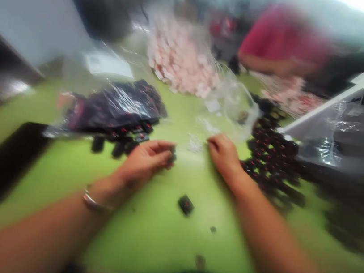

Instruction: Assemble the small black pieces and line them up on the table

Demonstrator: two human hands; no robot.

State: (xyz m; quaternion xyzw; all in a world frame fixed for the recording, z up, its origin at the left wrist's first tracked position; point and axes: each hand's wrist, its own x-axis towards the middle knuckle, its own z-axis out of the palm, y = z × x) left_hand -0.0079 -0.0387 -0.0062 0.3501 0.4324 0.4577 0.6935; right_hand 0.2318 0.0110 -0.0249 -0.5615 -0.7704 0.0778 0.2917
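Between its thumb and fingers, my left hand (148, 161) pinches a small black part (173, 154). My right hand (225, 154) is closed at the fingertips beside a little heap of tiny white pieces (195, 143); what it holds, if anything, is too small and blurred to make out. One black block with a red mark (186, 205) lies alone on the green table (155, 227), nearer to me than both hands. Several more black blocks (119, 148) lie just left of my left hand, at the mouth of a clear bag.
The clear bag of black blocks (122, 101) lies on the left, near a dark flat slab (5, 161). Black-and-red blocks (271, 153) are piled on the right by a white bar (328, 107). Behind stands a bag of pale pink parts (183, 55). A person in red (279, 42) sits across.
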